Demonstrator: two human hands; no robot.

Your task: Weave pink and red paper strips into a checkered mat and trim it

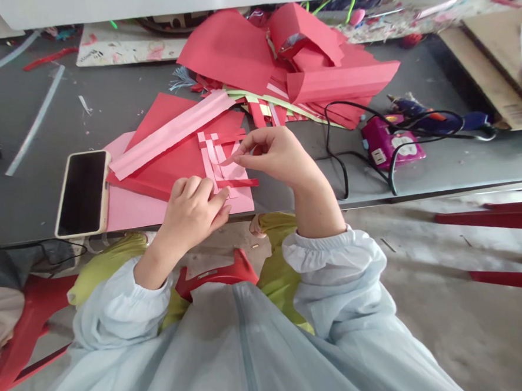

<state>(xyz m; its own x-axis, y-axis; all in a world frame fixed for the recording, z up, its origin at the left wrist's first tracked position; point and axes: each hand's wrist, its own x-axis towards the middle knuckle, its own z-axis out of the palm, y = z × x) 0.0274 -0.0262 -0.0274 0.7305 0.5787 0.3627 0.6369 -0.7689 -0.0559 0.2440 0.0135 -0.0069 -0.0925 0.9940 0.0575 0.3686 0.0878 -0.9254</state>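
My right hand (274, 153) pinches a pink paper strip (229, 160) between thumb and fingertips, lifting its end above the work. Below it lies a small weave of pink paper strips (206, 157) crossed with red ones, a red strip (242, 183) running across near the bottom. My left hand (193, 208), fingers curled and closed, presses on the lower left end of these strips; its fingertips are partly hidden. Under the weave are a red paper sheet (152, 146) and a pink paper sheet (138, 209). A folded pink paper strip (173, 133) lies slantwise across the red sheet.
A phone (83, 193) lies at the left by the table edge. Crumpled red paper (230, 50) and cut strips are heaped at the back. To the right are a purple power adapter (390, 143) with black cable, a blue glue gun (451, 122) and cardboard (492, 69).
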